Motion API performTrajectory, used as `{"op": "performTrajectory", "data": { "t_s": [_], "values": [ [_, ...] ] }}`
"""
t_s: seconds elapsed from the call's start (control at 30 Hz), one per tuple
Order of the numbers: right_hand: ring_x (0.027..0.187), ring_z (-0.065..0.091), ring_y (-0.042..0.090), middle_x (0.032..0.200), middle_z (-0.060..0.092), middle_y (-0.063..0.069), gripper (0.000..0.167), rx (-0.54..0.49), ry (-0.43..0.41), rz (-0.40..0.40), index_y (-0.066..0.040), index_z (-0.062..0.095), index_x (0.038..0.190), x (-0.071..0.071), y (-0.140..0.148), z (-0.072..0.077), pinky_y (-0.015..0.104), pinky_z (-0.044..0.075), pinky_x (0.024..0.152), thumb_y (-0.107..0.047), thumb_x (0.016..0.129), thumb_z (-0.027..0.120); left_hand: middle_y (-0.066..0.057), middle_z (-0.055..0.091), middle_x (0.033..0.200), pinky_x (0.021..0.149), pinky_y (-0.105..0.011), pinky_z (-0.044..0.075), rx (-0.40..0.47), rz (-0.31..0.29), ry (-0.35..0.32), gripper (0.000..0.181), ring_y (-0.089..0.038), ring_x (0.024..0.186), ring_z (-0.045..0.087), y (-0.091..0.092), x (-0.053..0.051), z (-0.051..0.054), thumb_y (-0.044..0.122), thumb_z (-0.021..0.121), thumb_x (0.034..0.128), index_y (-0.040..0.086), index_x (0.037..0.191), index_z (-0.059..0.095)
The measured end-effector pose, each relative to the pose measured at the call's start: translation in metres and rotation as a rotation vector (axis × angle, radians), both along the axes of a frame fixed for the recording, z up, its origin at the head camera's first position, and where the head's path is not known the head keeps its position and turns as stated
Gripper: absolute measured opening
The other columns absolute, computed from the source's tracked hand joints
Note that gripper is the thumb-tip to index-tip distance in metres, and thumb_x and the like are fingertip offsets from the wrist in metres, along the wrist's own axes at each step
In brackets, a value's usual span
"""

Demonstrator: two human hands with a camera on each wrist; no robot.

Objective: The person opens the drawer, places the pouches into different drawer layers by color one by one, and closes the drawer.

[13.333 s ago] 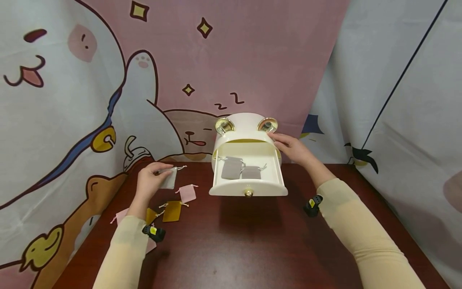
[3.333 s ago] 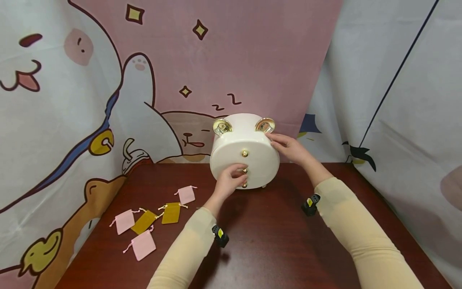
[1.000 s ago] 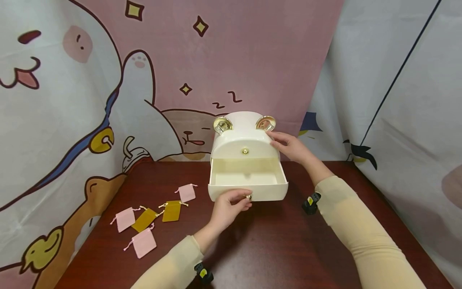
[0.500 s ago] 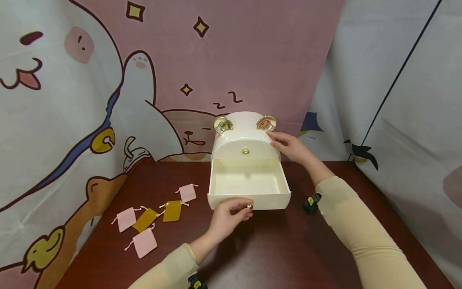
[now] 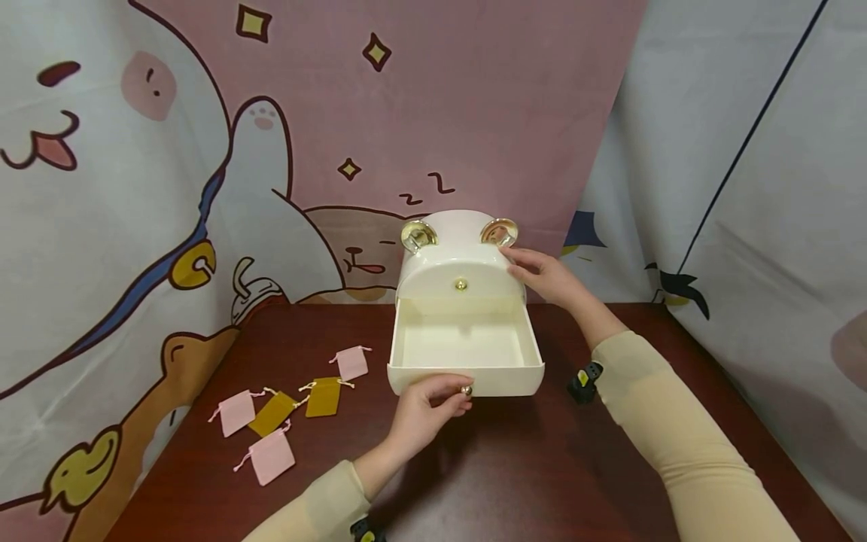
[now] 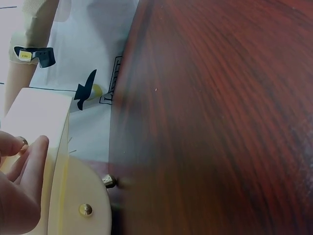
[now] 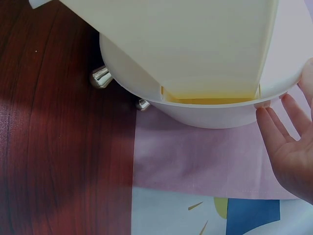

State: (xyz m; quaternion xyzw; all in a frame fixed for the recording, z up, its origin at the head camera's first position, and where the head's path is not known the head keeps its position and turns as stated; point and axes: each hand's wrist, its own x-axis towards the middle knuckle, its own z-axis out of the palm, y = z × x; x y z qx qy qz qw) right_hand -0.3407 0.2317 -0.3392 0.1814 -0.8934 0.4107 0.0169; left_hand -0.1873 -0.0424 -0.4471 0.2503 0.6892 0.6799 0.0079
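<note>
A cream rounded jewellery box with two gold ears stands at the back of the table. Its middle drawer is pulled far out, and the cream floor inside shows. Thumb and fingers of my left hand pinch the gold drawer knob on its front. Above it the top drawer is closed. My right hand rests on the box's upper right side below the ear. In the right wrist view, that hand's extended fingers touch the curved shell.
On the table, left of the box, lie flat drawstring pouches: a mustard pouch, another mustard pouch, and pink pouches around them. A printed cloth hangs close behind the box.
Earlier the top drawer stood out with grey pouches inside and my left hand held another pouch. That drawer was then closed. My left hand has since drawn the middle drawer out.
</note>
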Motion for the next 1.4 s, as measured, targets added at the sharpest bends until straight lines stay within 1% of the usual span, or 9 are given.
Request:
{"op": "performTrajectory", "data": {
  "t_s": [0.2, 0.33, 0.67, 0.8, 0.93, 1.07, 1.23, 1.33, 1.4],
  "values": [
    [0.143, 0.031, 0.036, 0.157, 0.034, 0.013, 0.051, -0.006, 0.004, 0.012, -0.014, 0.044, 0.151, 0.0, -0.001, 0.0, 0.056, 0.031, 0.11, -0.028, 0.103, 0.055, -0.027, 0.07, 0.101, 0.072, -0.035, 0.059, 0.0, -0.053, 0.012, 0.026, -0.042, 0.085, 0.07, -0.006, -0.001, 0.0, -0.004, 0.065, 0.0928, -0.01, 0.119, 0.066],
    [0.143, 0.03, 0.035, 0.157, 0.034, 0.013, 0.051, -0.011, 0.006, 0.012, -0.015, 0.044, 0.151, 0.0, 0.0, 0.0, 0.056, 0.032, 0.11, -0.028, 0.103, 0.055, -0.026, 0.07, 0.099, 0.071, -0.035, 0.059, -0.032, -0.072, 0.025, 0.026, -0.042, 0.084, 0.07, -0.014, 0.0, 0.008, -0.001, 0.065, 0.0935, -0.009, 0.118, 0.067],
    [0.144, 0.028, 0.035, 0.157, 0.034, 0.014, 0.051, -0.017, 0.006, 0.016, -0.014, 0.044, 0.151, 0.001, 0.0, 0.0, 0.055, 0.031, 0.111, -0.027, 0.103, 0.056, -0.015, 0.074, 0.097, 0.071, -0.034, 0.059, -0.128, -0.021, 0.068, 0.027, -0.026, 0.083, 0.073, -0.039, 0.001, 0.037, 0.006, 0.071, 0.0914, -0.003, 0.117, 0.069],
    [0.144, 0.028, 0.034, 0.157, 0.034, 0.014, 0.051, -0.018, 0.007, 0.017, -0.014, 0.044, 0.151, 0.0, 0.0, 0.0, 0.055, 0.031, 0.111, -0.027, 0.103, 0.055, -0.012, 0.074, 0.098, 0.073, -0.034, 0.059, -0.164, -0.003, 0.06, 0.028, -0.022, 0.083, 0.073, -0.05, 0.001, 0.046, 0.008, 0.072, 0.0906, -0.001, 0.117, 0.07],
    [0.144, 0.028, 0.034, 0.157, 0.034, 0.013, 0.051, -0.01, 0.008, 0.012, -0.014, 0.044, 0.151, 0.0, 0.0, 0.0, 0.055, 0.031, 0.111, -0.028, 0.103, 0.055, -0.011, 0.074, 0.101, 0.076, -0.032, 0.058, -0.194, 0.014, 0.066, 0.029, -0.021, 0.086, 0.072, -0.063, 0.0, 0.051, 0.01, 0.072, 0.0909, 0.001, 0.118, 0.07],
    [0.144, 0.029, 0.034, 0.157, 0.034, 0.013, 0.052, -0.004, 0.006, 0.009, -0.015, 0.044, 0.151, 0.0, 0.0, -0.001, 0.055, 0.031, 0.111, -0.029, 0.103, 0.056, -0.008, 0.074, 0.1, 0.075, -0.03, 0.058, -0.234, 0.053, 0.103, 0.028, -0.022, 0.088, 0.072, -0.08, -0.003, 0.053, 0.012, 0.073, 0.0908, 0.002, 0.117, 0.071],
    [0.144, 0.03, 0.035, 0.157, 0.034, 0.013, 0.052, -0.007, -0.001, 0.007, -0.016, 0.044, 0.151, -0.001, 0.0, -0.001, 0.056, 0.032, 0.11, -0.03, 0.103, 0.055, 0.002, 0.074, 0.097, 0.073, -0.03, 0.056, -0.325, 0.175, 0.176, 0.027, -0.019, 0.091, 0.067, -0.104, -0.009, 0.053, 0.019, 0.076, 0.0893, 0.011, 0.115, 0.074],
    [0.144, 0.03, 0.035, 0.157, 0.035, 0.012, 0.052, 0.0, 0.001, 0.003, -0.016, 0.043, 0.151, -0.001, 0.0, -0.001, 0.056, 0.032, 0.11, -0.03, 0.103, 0.055, 0.004, 0.073, 0.098, 0.074, -0.031, 0.057, -0.365, 0.236, 0.169, 0.027, -0.016, 0.092, 0.066, -0.118, -0.013, 0.051, 0.023, 0.076, 0.0888, 0.017, 0.115, 0.074],
    [0.144, 0.03, 0.035, 0.157, 0.034, 0.013, 0.052, 0.003, 0.005, 0.004, -0.015, 0.043, 0.151, -0.001, 0.0, -0.001, 0.056, 0.031, 0.11, -0.03, 0.103, 0.055, 0.002, 0.073, 0.1, 0.075, -0.032, 0.057, -0.366, 0.248, 0.148, 0.027, -0.017, 0.09, 0.068, -0.128, -0.015, 0.047, 0.022, 0.076, 0.0893, 0.017, 0.115, 0.074]
  ]
}}
